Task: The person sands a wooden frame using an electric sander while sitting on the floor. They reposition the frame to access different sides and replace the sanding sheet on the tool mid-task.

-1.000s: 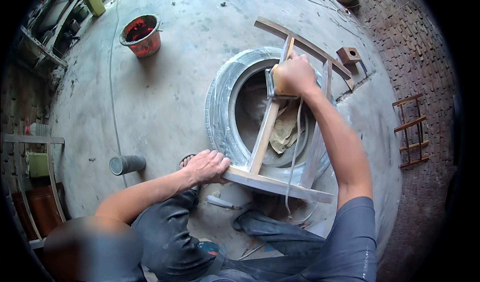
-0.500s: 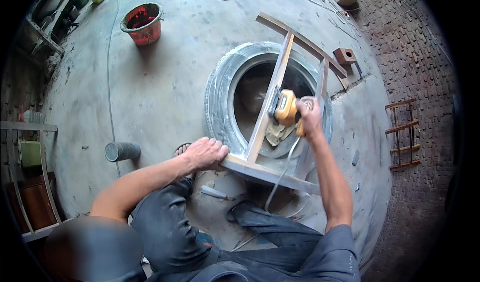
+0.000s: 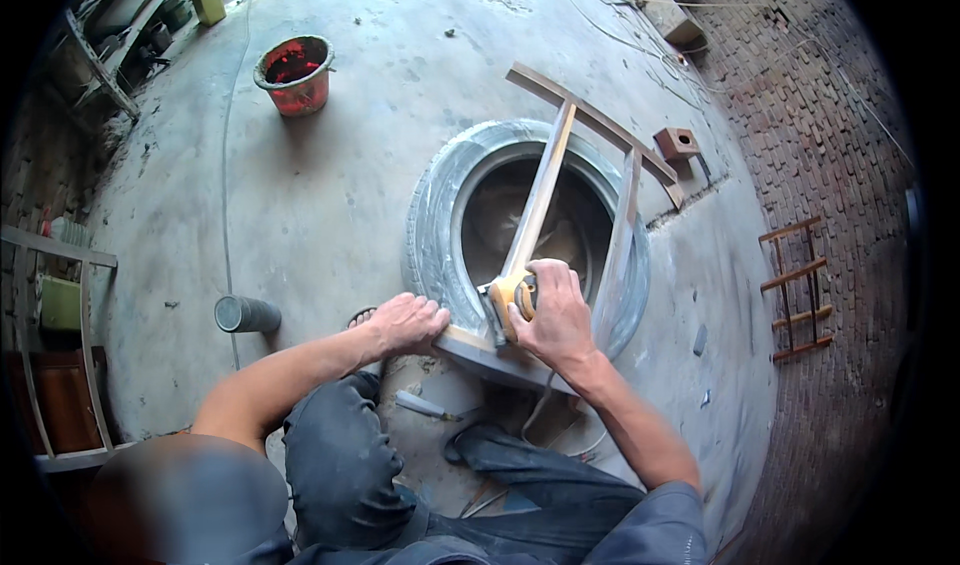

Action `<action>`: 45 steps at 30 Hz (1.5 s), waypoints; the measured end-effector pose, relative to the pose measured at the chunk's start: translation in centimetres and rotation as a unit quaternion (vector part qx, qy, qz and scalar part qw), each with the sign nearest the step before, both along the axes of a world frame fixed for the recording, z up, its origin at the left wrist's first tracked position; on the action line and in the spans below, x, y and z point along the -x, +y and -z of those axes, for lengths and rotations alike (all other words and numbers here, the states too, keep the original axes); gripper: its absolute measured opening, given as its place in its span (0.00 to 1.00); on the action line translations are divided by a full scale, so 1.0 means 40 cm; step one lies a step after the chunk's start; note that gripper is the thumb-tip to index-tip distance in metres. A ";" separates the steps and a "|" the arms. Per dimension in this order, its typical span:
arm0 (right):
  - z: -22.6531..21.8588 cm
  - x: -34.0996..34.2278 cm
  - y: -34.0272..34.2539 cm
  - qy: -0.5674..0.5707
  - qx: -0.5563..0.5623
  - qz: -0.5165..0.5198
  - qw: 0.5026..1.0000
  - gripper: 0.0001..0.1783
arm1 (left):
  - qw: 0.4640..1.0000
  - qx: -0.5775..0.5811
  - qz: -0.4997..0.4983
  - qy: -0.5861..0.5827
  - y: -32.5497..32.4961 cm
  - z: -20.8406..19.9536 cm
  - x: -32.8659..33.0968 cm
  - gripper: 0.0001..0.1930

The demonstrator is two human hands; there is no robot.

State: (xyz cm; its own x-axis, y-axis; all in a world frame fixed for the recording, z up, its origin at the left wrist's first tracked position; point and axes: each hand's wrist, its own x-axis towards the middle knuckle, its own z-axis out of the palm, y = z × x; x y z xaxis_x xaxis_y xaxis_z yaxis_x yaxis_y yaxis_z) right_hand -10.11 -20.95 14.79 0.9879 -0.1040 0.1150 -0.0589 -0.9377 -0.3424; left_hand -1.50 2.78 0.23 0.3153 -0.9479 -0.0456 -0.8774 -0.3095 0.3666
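Head view: your right hand (image 3: 556, 317) grips the yellow sander (image 3: 508, 300) on the wooden frame (image 3: 540, 200), whose long rails point away from you across the tyre (image 3: 432, 227); your left hand (image 3: 405, 322) presses flat on its near edge, open floor (image 3: 330, 175) all around.

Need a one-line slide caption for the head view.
Right hand runs a yellow sander along a wooden frame laid on a tyre; left hand braces it.

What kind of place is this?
Probably a rough workshop yard: bare concrete floor, brick wall, a wooden frame laid over an old tyre, a red bucket.
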 end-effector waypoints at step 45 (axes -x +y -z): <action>-0.012 0.352 -0.052 0.051 0.034 0.061 0.996 0.27 | 0.995 0.086 -0.011 -0.041 0.009 0.011 0.005 0.35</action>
